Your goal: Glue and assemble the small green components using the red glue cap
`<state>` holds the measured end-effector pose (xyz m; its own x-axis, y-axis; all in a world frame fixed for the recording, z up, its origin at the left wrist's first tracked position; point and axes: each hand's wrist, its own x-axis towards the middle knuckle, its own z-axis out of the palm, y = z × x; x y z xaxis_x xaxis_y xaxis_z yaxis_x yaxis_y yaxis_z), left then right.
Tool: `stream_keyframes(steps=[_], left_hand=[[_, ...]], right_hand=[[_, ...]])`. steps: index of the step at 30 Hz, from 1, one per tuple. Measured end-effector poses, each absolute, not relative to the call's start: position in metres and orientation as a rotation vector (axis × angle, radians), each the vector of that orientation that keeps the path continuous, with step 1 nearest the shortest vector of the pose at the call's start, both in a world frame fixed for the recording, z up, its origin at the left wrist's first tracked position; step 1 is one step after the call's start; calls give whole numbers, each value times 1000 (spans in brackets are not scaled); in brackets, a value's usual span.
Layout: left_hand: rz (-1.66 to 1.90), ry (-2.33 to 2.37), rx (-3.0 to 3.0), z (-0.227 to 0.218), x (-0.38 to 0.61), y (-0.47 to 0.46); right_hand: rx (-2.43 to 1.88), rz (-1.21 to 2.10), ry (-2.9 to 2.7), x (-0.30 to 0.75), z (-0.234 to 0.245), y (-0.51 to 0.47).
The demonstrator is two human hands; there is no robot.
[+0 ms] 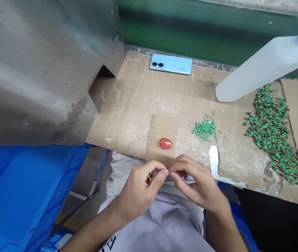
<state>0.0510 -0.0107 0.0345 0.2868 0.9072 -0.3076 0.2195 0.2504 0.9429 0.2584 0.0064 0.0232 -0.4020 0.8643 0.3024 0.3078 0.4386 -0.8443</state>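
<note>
My left hand (pixel 141 187) and my right hand (pixel 193 182) meet in front of my body, just below the near edge of the cardboard-covered bench (pixel 133 105). Both pinch with thumb and forefinger, tips almost touching. A small green and yellow part (pixel 150 176) shows inside my left hand's fingers. What sits between my right fingertips is too small to name. A red round cap (pixel 166 143) lies on the cardboard just beyond my hands. A small heap of green parts (pixel 204 128) lies to its right.
A large pile of green parts (pixel 272 129) covers the right of the bench. A white plastic bottle with a blue cap (pixel 262 68) leans over it. A light blue phone (pixel 171 64) lies at the back. A grey metal housing (pixel 41 66) stands left, above a blue crate (pixel 20 196).
</note>
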Motion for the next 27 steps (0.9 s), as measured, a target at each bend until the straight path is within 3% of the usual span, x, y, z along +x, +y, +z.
stream_keyframes(steps=[5, 9, 27], left_hand=[[883, 1063, 730, 32, 47, -8], [963, 945, 515, 33, 39, 1], [1001, 1027, 442, 28, 26, -2]], right_hand=[[-1319, 595, -1733, 252, 11, 14], [-1442, 561, -1699, 249, 1, 17], [-1423, 358, -1858, 246, -7, 19]])
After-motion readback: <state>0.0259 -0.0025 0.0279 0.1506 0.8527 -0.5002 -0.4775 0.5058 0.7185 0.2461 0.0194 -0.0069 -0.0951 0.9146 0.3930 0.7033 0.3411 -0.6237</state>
